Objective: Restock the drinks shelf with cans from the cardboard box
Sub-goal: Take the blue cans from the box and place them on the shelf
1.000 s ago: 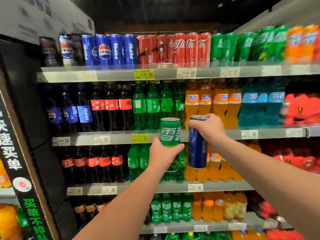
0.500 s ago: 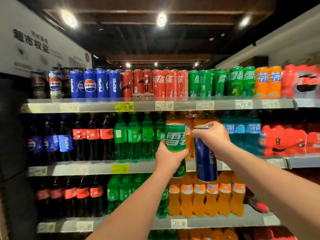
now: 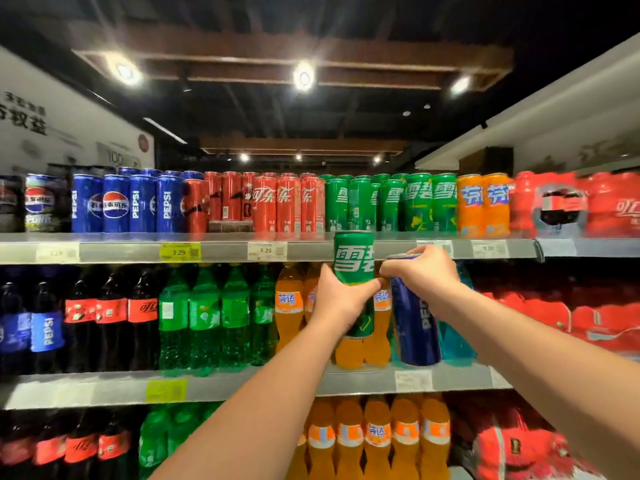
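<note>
2 cans in hand, both raised in front of the drinks shelf. Left hand wraps the lower half of a green Sprite can, upright, its top level with the price rail of the top shelf, just below the row of green Sprite cans standing there. Right hand grips a blue Pepsi can from above, fingers closed over its rim, the can hanging upright in front of the second tier. The 2 held cans sit just beside each other, fingertips of both hands near touching between them. Top shelf, left to right: blue Pepsi cans, red Coca-Cola cans, green Sprite, orange Fanta cans, then red shrink-wrapped packs. Second tier holds bottles: cola, green Sprite bottles, orange Fanta bottles. Cardboard box not in view. Yellow price tag reads 3.29.
</note>
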